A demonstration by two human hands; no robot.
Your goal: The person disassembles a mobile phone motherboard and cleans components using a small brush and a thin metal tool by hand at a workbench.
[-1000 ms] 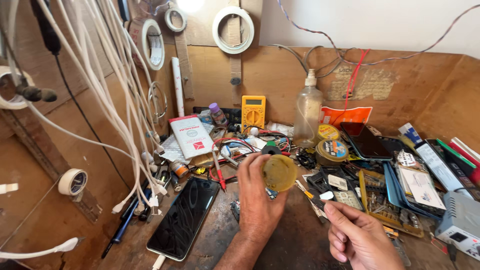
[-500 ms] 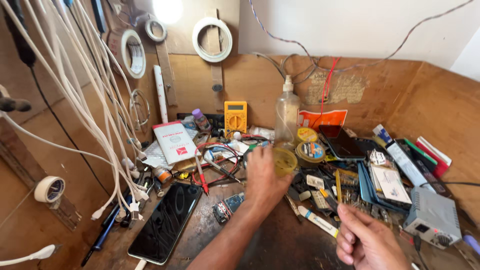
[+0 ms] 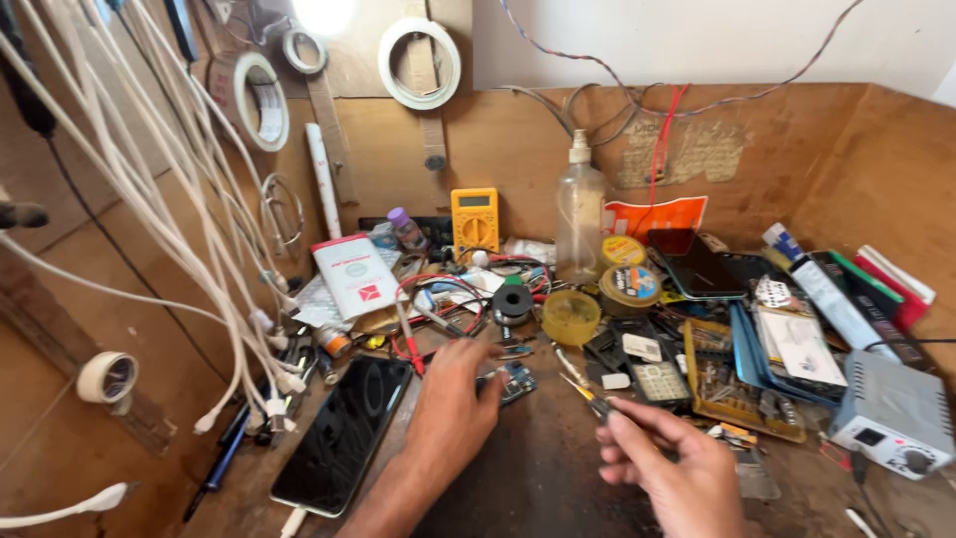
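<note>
Small circuit board (image 3: 512, 381) half hidden under left hand (image 3: 453, 408) fingertips; right hand (image 3: 665, 468) pinching tweezers (image 3: 583, 393), grip end concealed.

The left hand (image 3: 453, 403) lay palm down on the cluttered wooden desk (image 3: 538, 468), its fingertips touching a small blue circuit board (image 3: 510, 380). Just left of that hand lay a dark phone (image 3: 344, 433), screen up. The right hand (image 3: 669, 468) pinched a thin yellow-handled tool (image 3: 583, 392), tip pointing toward the board. Beyond both hands sat a yellow round tub (image 3: 571, 316), with a yellow multimeter (image 3: 475, 222) farther back.
</note>
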